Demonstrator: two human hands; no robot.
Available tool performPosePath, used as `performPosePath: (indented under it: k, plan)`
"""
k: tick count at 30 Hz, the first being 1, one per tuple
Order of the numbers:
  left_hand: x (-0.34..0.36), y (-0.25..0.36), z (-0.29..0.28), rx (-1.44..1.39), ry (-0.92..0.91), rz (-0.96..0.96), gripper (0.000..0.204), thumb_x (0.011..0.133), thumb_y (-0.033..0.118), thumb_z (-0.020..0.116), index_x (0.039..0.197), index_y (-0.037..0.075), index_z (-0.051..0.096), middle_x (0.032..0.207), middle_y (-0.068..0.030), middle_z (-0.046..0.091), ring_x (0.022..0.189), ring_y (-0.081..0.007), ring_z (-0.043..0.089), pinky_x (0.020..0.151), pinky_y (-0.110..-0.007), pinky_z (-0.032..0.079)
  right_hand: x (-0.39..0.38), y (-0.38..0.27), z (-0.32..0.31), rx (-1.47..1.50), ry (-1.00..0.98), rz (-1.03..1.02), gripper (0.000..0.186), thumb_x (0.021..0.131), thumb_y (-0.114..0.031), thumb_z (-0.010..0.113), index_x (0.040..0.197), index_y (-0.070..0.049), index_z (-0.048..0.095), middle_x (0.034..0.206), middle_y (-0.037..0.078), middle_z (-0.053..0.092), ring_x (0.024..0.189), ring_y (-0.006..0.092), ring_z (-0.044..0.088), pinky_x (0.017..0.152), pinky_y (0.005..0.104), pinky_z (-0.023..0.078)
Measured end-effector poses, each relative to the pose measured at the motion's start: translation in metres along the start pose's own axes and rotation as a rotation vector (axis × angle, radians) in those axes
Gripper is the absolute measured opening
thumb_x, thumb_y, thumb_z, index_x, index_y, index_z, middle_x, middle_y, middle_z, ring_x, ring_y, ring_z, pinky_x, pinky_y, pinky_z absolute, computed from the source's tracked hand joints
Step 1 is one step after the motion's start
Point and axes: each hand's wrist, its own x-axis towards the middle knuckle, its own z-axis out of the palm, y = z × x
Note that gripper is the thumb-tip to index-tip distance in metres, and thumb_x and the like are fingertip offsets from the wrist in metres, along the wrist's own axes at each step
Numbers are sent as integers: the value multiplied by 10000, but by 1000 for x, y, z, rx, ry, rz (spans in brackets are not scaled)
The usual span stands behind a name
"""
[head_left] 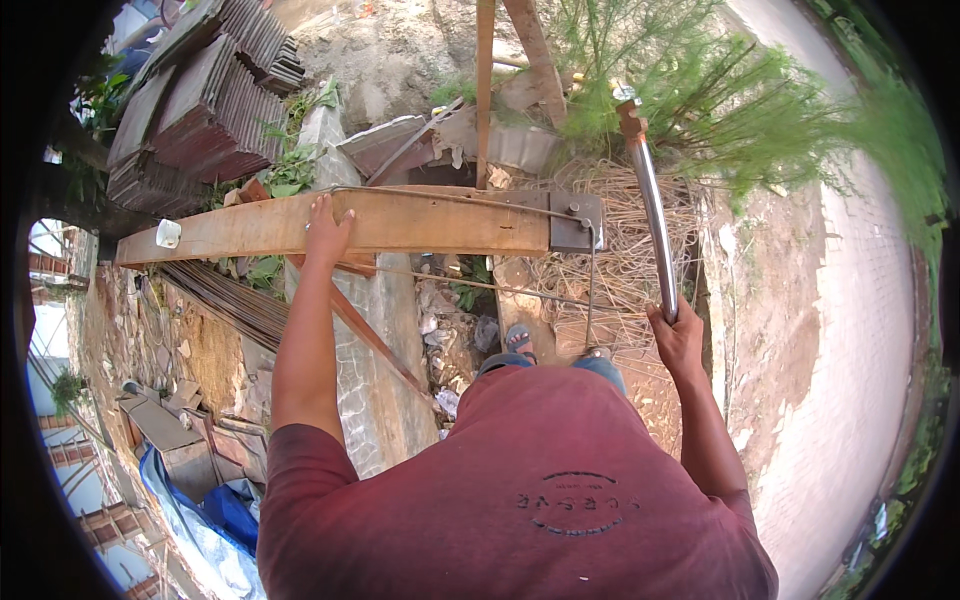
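My left hand (328, 232) grips the long wooden beam (440, 222) at its upper edge, fingers near a thin bent steel rod (480, 203) lying along it. At the beam's right end is a dark metal plate (575, 233) with bolt-like pins; the rod bends round there and runs down toward my feet (520, 342). To the right of the plate, my right hand (675, 330) is closed round the lower end of a long chrome bar (655, 225), held upright in the picture, with a rust-coloured fitting at its top.
Stacked roof tiles (205, 130), leaning timbers (535, 50) and a leafy plant (730, 110) stand beyond. Tangled steel wire (650, 260) lies under the bar. Rod bundles (215, 300), a concrete ledge (385, 380), rubble and blue tarpaulin (225, 510) are at left, a pale wall (850, 330) at right.
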Motion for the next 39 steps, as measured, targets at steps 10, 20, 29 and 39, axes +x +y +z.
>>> performPosePath:
  k: [10,20,29,39]
  plan:
    - [11,13,-26,187,123,-173,306,841,206,584,1085,20,573,1069,-205,604,1003,-376,579,854,-475,459,11,53,63,236,-82,154,212,836,-216,685,849,-28,587,672,13,548,631,99,493,556,269,401]
    - [5,-32,-32,-516,306,-131,189,894,197,563,887,8,555,702,-84,567,616,-212,542,574,-329,430,27,31,51,357,-146,196,194,813,-142,687,768,-61,517,630,-1,525,576,87,474,535,256,386]
    - [-138,-1,-48,-1430,241,-734,314,948,387,485,825,98,461,580,28,383,417,-59,314,357,-211,227,115,-6,16,587,-25,-43,129,824,-70,653,858,-26,536,716,35,548,636,107,509,612,249,430]
    - [-256,10,27,-1620,340,-1099,364,922,464,500,747,158,411,573,44,348,422,-66,292,366,-215,208,188,-30,65,518,-231,-15,161,800,-59,656,928,-13,572,686,16,557,591,82,490,520,247,380]
